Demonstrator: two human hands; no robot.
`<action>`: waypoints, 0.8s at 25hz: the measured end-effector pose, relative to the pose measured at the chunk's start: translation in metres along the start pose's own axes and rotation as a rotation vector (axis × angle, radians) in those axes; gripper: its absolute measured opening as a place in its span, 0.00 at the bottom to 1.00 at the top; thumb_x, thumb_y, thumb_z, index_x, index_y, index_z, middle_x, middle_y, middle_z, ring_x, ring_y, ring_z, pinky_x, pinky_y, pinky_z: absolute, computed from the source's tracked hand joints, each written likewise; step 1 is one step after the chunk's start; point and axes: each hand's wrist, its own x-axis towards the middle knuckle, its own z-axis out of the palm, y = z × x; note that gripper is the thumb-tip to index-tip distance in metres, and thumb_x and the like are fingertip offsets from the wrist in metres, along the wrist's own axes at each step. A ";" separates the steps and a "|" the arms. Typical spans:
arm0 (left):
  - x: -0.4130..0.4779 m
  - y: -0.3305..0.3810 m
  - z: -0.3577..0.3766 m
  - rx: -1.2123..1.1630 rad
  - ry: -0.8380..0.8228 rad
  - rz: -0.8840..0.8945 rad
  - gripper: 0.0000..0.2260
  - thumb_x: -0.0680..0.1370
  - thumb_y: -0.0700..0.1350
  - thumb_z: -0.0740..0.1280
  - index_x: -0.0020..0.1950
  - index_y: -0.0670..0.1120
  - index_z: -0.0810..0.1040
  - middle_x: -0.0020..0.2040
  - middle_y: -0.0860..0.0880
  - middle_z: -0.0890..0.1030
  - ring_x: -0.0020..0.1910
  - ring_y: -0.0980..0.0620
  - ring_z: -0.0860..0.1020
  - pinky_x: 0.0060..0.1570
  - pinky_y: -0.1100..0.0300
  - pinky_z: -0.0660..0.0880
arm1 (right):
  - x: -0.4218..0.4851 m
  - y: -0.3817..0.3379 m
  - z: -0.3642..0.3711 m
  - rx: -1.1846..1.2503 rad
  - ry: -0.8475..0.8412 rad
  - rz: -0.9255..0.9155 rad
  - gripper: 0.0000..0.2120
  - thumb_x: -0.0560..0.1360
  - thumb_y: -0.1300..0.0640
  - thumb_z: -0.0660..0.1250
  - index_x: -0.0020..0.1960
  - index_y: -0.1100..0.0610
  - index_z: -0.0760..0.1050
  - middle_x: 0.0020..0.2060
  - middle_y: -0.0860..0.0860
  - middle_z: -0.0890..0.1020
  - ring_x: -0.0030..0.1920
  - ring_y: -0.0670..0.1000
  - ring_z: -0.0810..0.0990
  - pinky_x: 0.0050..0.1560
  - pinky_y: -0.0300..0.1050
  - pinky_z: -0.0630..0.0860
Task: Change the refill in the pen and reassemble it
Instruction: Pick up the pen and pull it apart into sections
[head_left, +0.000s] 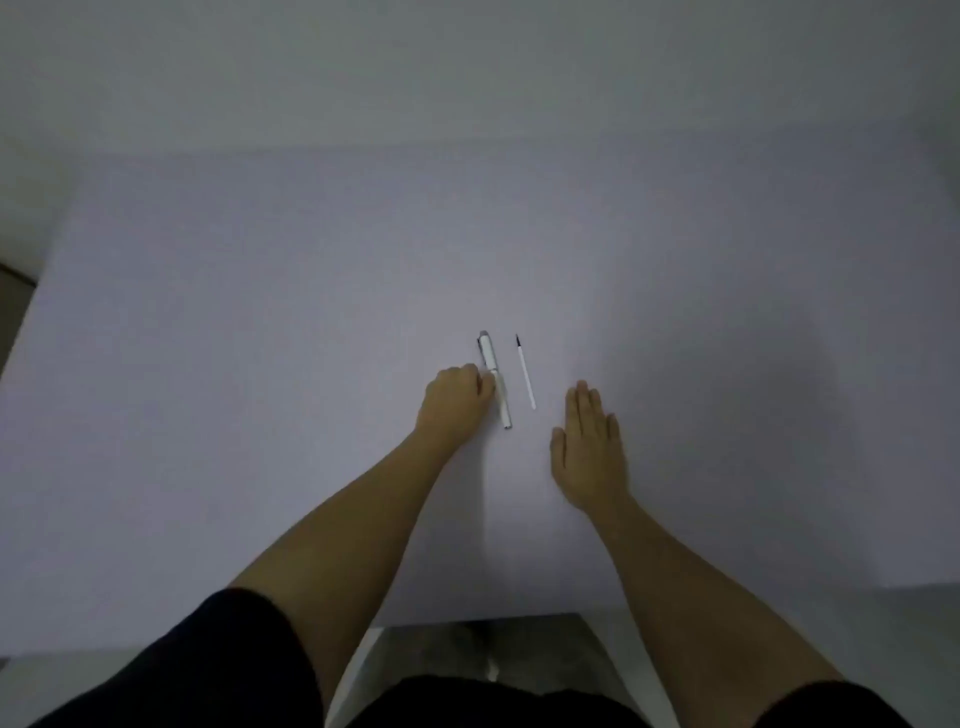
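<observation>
Matt, smooth, pale surface (260, 364), without gloss. Smooth white plastic on the pen (496, 379), faintly shiny. Thin white plastic refill (525, 371), dark at tip.

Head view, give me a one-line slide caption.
Left hand touches capped white pen; spare refill lies beside it; right hand flat.

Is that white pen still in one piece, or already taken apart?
In one piece: the pen lies whole on the table, cap on, with the refill loose beside it.

Dim, bluish, soft-focus view with wide-angle bending at the edges, faint shadows across the table (260, 364).
</observation>
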 end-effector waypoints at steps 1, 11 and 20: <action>0.006 0.003 0.004 -0.013 0.007 -0.031 0.15 0.79 0.48 0.57 0.37 0.39 0.69 0.41 0.34 0.79 0.40 0.37 0.76 0.39 0.51 0.69 | 0.001 0.000 0.001 -0.001 0.029 0.004 0.26 0.78 0.55 0.54 0.73 0.63 0.53 0.75 0.59 0.58 0.75 0.58 0.56 0.73 0.57 0.55; 0.031 0.013 0.026 -0.108 -0.022 -0.282 0.13 0.74 0.47 0.64 0.44 0.36 0.76 0.45 0.36 0.80 0.43 0.38 0.79 0.39 0.54 0.74 | 0.002 0.003 0.005 0.005 0.043 0.007 0.26 0.79 0.54 0.51 0.74 0.61 0.50 0.76 0.57 0.55 0.76 0.55 0.52 0.74 0.53 0.48; 0.000 -0.031 -0.019 -0.030 0.020 0.025 0.09 0.76 0.45 0.63 0.42 0.40 0.72 0.33 0.44 0.74 0.31 0.44 0.71 0.32 0.54 0.68 | 0.011 0.000 -0.023 0.210 0.084 -0.068 0.23 0.78 0.58 0.58 0.71 0.64 0.60 0.72 0.61 0.64 0.73 0.57 0.62 0.73 0.50 0.56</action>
